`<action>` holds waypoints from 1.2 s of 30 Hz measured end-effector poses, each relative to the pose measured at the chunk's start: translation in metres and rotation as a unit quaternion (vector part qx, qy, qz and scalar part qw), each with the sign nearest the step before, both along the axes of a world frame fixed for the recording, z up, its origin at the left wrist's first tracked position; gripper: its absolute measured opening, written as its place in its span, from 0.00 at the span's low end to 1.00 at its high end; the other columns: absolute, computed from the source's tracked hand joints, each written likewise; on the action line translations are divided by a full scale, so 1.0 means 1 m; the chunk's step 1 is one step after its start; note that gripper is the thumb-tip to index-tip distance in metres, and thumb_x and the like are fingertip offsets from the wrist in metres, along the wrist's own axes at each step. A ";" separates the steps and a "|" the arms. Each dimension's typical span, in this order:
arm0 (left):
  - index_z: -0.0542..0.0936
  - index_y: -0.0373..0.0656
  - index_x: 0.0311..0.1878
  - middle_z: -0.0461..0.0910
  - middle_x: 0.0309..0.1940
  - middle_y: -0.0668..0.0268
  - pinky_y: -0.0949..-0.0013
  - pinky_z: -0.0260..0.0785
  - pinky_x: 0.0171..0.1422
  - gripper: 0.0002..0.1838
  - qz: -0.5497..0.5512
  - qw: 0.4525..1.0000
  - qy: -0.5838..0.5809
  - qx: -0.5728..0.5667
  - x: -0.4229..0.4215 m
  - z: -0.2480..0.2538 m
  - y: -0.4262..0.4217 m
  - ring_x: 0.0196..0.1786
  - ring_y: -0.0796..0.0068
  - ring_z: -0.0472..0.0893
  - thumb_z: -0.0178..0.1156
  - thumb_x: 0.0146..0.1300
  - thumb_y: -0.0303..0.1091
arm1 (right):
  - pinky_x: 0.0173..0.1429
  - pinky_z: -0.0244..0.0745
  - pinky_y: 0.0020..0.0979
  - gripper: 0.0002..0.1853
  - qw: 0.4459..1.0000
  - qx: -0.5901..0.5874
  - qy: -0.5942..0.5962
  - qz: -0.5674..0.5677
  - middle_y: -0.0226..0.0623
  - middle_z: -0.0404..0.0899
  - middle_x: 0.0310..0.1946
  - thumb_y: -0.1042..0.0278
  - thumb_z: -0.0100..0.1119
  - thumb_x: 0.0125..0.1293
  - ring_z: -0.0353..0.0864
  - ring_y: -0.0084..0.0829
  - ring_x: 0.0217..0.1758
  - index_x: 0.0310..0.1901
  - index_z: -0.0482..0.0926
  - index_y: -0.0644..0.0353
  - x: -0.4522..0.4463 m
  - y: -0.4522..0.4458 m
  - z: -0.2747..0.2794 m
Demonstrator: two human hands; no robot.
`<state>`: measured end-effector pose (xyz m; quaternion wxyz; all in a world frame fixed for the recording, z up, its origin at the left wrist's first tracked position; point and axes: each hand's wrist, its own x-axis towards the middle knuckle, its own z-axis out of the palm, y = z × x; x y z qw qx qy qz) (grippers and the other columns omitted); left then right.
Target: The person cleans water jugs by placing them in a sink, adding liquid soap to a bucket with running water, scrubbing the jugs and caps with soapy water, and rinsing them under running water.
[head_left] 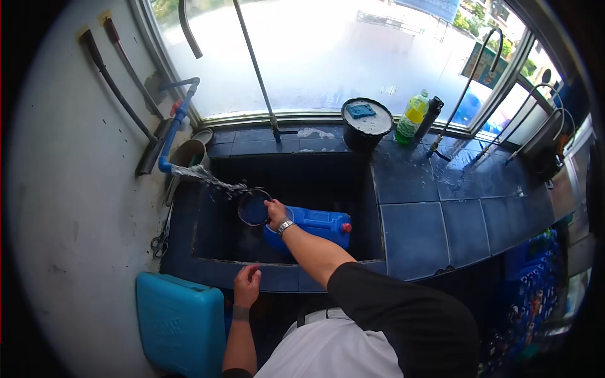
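My right hand (pixel 276 215), with a metal watch at the wrist, is closed on the rim of a dark round container (pixel 254 208) above the tiled sink. Water pours from the blue pipe (pixel 169 142) on the left towards that container. Beneath and beside my right hand a blue jerrycan (pixel 315 225) with a red cap lies on its side in the sink. My left hand (pixel 247 282) is near the front edge of the sink, its fingers curled; whether anything is in them is too small to tell.
A black bucket (pixel 367 126) of suds with a blue sponge stands on the back ledge, beside a green-yellow bottle (pixel 412 118) and a black bottle (pixel 430 118). Curved taps rise at the right. A turquoise plastic container (pixel 179 324) stands at the lower left.
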<state>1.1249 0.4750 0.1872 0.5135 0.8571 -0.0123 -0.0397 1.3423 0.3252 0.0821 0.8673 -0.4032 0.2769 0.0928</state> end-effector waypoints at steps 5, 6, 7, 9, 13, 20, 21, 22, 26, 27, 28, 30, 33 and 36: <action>0.76 0.41 0.50 0.78 0.40 0.64 0.73 0.71 0.40 0.14 0.002 0.989 -0.029 -0.143 0.103 -0.045 0.000 0.38 0.75 0.78 0.57 0.62 0.30 | 0.48 0.72 0.35 0.11 0.993 -0.097 0.015 -0.063 0.35 0.76 0.38 0.63 0.55 0.64 0.75 0.30 0.41 0.43 0.73 0.59 0.018 0.034 0.007; 0.73 0.42 0.55 0.77 0.43 0.64 0.71 0.72 0.41 0.17 0.076 0.970 -0.036 -0.229 0.119 -0.049 -0.001 0.39 0.73 0.78 0.56 0.62 0.30 | 0.48 0.72 0.35 0.11 0.996 -0.077 0.003 -0.053 0.35 0.76 0.37 0.62 0.56 0.64 0.75 0.29 0.41 0.43 0.73 0.59 0.018 0.034 0.002; 0.73 0.42 0.55 0.77 0.43 0.64 0.71 0.72 0.41 0.17 0.065 0.970 -0.035 -0.233 0.133 -0.051 0.001 0.39 0.73 0.78 0.56 0.62 0.30 | 0.49 0.72 0.35 0.11 0.997 -0.056 -0.010 -0.044 0.34 0.76 0.37 0.62 0.56 0.64 0.75 0.29 0.42 0.42 0.73 0.59 0.019 0.033 -0.002; 0.70 0.42 0.58 0.75 0.48 0.64 0.69 0.72 0.44 0.19 0.198 0.899 0.127 -0.369 0.155 -0.044 -0.003 0.44 0.71 0.77 0.55 0.63 0.29 | 0.48 0.72 0.35 0.11 0.997 -0.050 -0.016 -0.058 0.34 0.76 0.37 0.61 0.56 0.64 0.74 0.29 0.42 0.42 0.73 0.58 0.014 0.031 -0.002; 0.67 0.42 0.60 0.72 0.53 0.63 0.62 0.73 0.48 0.21 0.187 0.880 0.162 -0.406 0.189 -0.075 -0.009 0.48 0.67 0.76 0.53 0.63 0.27 | 0.48 0.71 0.35 0.12 0.995 -0.013 -0.003 -0.095 0.34 0.76 0.37 0.59 0.57 0.64 0.74 0.29 0.42 0.42 0.73 0.57 0.005 0.024 -0.002; 0.65 0.41 0.61 0.72 0.54 0.60 0.60 0.74 0.51 0.22 0.162 0.928 0.043 -0.333 0.188 -0.074 -0.018 0.51 0.67 0.76 0.53 0.63 0.27 | 0.53 0.72 0.37 0.14 0.997 0.002 -0.037 -0.069 0.38 0.78 0.42 0.60 0.55 0.65 0.76 0.34 0.48 0.48 0.73 0.58 0.010 0.017 -0.025; 0.66 0.41 0.61 0.72 0.55 0.60 0.60 0.74 0.52 0.22 0.176 0.923 0.041 -0.341 0.188 -0.080 -0.018 0.52 0.67 0.76 0.53 0.64 0.28 | 0.55 0.72 0.38 0.14 0.997 0.019 -0.044 -0.063 0.39 0.78 0.43 0.61 0.54 0.65 0.76 0.35 0.49 0.49 0.72 0.58 0.006 0.017 -0.009; 0.66 0.42 0.61 0.72 0.55 0.60 0.60 0.73 0.53 0.22 0.189 0.917 0.038 -0.348 0.187 -0.083 -0.019 0.52 0.66 0.76 0.53 0.64 0.30 | 0.56 0.72 0.40 0.14 0.996 0.035 -0.052 -0.056 0.40 0.78 0.45 0.63 0.52 0.66 0.76 0.36 0.51 0.50 0.72 0.58 0.003 0.015 0.010; 0.72 0.45 0.56 0.77 0.47 0.65 0.62 0.73 0.50 0.17 0.222 0.749 0.085 -0.618 0.176 -0.054 -0.022 0.47 0.68 0.77 0.53 0.66 0.39 | 0.54 0.75 0.45 0.12 0.978 0.195 -0.046 -0.059 0.42 0.79 0.45 0.65 0.49 0.65 0.79 0.39 0.49 0.47 0.74 0.59 -0.003 0.006 0.040; 0.72 0.45 0.56 0.77 0.47 0.65 0.62 0.73 0.50 0.17 0.223 0.752 0.083 -0.614 0.172 -0.050 -0.022 0.47 0.68 0.77 0.53 0.66 0.39 | 0.52 0.76 0.47 0.12 0.961 0.266 -0.038 -0.066 0.42 0.79 0.45 0.66 0.48 0.64 0.80 0.40 0.47 0.46 0.74 0.60 -0.005 0.004 0.046; 0.73 0.46 0.55 0.78 0.45 0.65 0.63 0.73 0.49 0.17 0.236 0.763 0.110 -0.592 0.167 -0.047 -0.023 0.46 0.69 0.77 0.52 0.67 0.42 | 0.52 0.76 0.47 0.12 0.960 0.270 -0.038 -0.066 0.42 0.79 0.45 0.66 0.48 0.64 0.80 0.40 0.47 0.46 0.74 0.60 -0.009 -0.003 0.051; 0.75 0.48 0.53 0.79 0.42 0.67 0.64 0.72 0.48 0.17 0.258 0.781 0.167 -0.544 0.154 -0.045 -0.027 0.44 0.70 0.78 0.51 0.67 0.47 | 0.53 0.76 0.48 0.12 0.943 0.302 -0.090 -0.107 0.42 0.79 0.43 0.68 0.47 0.64 0.80 0.41 0.45 0.46 0.75 0.60 -0.024 -0.033 0.066; 0.76 0.49 0.50 0.79 0.40 0.68 0.65 0.71 0.47 0.16 0.177 0.822 0.189 -0.508 0.119 -0.039 -0.023 0.41 0.73 0.77 0.52 0.67 0.47 | 0.55 0.75 0.49 0.13 0.930 0.308 -0.101 -0.175 0.43 0.80 0.42 0.70 0.46 0.64 0.81 0.41 0.44 0.47 0.75 0.62 -0.042 -0.117 0.049; 0.77 0.49 0.50 0.79 0.40 0.69 0.65 0.70 0.48 0.15 0.172 0.852 0.188 -0.457 0.079 -0.047 -0.009 0.42 0.73 0.77 0.53 0.66 0.47 | 0.47 0.79 0.40 0.08 0.956 0.114 -0.107 -0.250 0.37 0.80 0.39 0.70 0.54 0.59 0.81 0.35 0.42 0.41 0.77 0.56 -0.106 -0.253 0.073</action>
